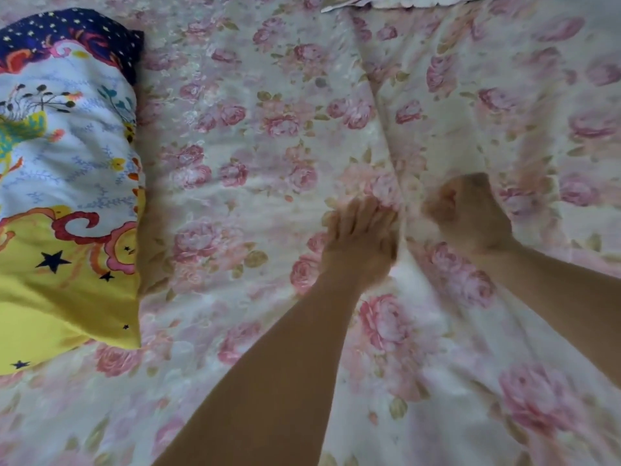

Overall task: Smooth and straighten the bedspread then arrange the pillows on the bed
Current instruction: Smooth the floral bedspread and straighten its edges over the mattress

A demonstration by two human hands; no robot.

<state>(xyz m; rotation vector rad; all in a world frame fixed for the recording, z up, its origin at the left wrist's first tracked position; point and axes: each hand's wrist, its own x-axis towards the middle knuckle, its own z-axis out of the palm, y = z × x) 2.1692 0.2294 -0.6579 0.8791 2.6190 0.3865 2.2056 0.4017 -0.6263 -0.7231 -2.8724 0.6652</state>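
Head view: my left hand (pixel 361 237) presses flat, fingers straight, on the rose-print bedspread (pixel 252 156) beside a raised crease (pixel 386 136) running up the bed. My right hand (pixel 470 213), just across the crease, looks curled, but blur hides whether it holds cloth. A bright patterned pillow (pixel 67 183) lies on the bedspread, far left.

Likely bedroom: floral bedspread (pixel 255 163), pillow (pixel 67 196)

A bed (pixel 235 196) fills the view from near to far and left to right. Soft, even light falls across it, with a band of shadow at left. A white scalloped fabric edge (pixel 420 0) lies at the far right.
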